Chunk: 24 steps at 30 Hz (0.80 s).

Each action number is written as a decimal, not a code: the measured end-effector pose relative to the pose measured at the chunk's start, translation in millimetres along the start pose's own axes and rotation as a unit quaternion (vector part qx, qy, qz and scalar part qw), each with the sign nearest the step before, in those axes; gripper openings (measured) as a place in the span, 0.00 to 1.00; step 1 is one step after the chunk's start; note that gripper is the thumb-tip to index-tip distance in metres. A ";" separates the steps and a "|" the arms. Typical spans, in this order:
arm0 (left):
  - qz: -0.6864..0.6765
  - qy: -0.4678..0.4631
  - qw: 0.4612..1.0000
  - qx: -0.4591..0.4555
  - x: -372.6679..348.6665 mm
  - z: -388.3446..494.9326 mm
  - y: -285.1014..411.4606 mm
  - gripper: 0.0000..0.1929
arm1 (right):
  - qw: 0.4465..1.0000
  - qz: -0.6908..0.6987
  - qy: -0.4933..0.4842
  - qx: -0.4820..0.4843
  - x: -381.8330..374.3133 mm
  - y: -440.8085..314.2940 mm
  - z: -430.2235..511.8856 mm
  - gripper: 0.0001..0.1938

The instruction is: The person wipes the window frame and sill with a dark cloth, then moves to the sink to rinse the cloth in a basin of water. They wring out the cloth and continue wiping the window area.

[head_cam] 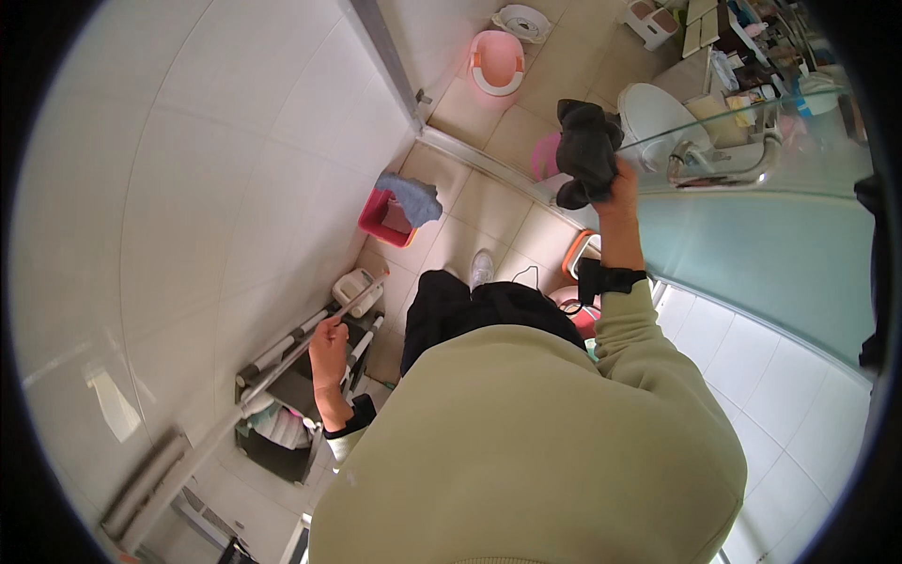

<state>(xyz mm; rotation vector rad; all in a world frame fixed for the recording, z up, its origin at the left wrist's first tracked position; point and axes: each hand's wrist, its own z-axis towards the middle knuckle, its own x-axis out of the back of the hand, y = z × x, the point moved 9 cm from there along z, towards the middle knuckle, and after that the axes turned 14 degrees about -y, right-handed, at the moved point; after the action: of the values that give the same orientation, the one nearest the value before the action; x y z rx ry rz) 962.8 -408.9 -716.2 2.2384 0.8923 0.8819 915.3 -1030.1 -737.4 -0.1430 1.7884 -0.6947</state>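
Observation:
My left hand [328, 350] is closed around a long thin pole [282, 368]. The pole slants along the tiled wall, and its thicker lower end runs to the bottom left, near a long flat head [146, 479]. Whether that head is joined to it is hard to tell. In my raised right hand [621, 192] is a bunched dark grey cloth [587, 151]. It hangs in front of the free edge of a glass shower door [747, 233], close to the curved metal handle [761, 173]. I cannot tell whether the cloth touches the glass.
A red bin [380, 224] with a blue-grey cloth [414, 199] over its rim stands by the wall. Below it are a white plastic stool [357, 290] and a dark shelf rack [292, 391]. Beyond a raised threshold [486, 163] are a pink potty [499, 62] and a toilet [655, 116].

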 end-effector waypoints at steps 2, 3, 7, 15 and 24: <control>0.031 -0.028 0.999 -0.002 -10.2 19.3 17.4 0.17 | 0.998 0.052 0.020 0.010 3.4 -0.1 26.3 0.18; 0.035 -0.040 0.999 0.002 -12.5 33.1 27.9 0.17 | 0.997 0.076 0.021 0.020 4.7 3.1 44.4 0.18; 0.077 -0.079 0.994 -0.012 -16.4 104.7 98.9 0.17 | 0.995 0.063 0.042 0.059 11.0 -9.5 110.6 0.17; 0.098 -0.195 0.963 -0.159 -56.4 237.4 294.8 0.18 | 0.966 0.153 -0.092 0.190 -33.5 -130.6 203.5 0.19; 0.208 -0.259 0.924 -0.190 -98.3 323.6 398.4 0.19 | 0.936 0.132 0.111 0.308 30.3 -213.6 220.8 0.17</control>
<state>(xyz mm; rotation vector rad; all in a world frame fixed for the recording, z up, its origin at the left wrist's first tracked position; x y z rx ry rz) 1295.1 -810.3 -676.2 2.1709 -0.0053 0.5225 1053.1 -1302.1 -689.0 0.6072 1.6722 -1.0679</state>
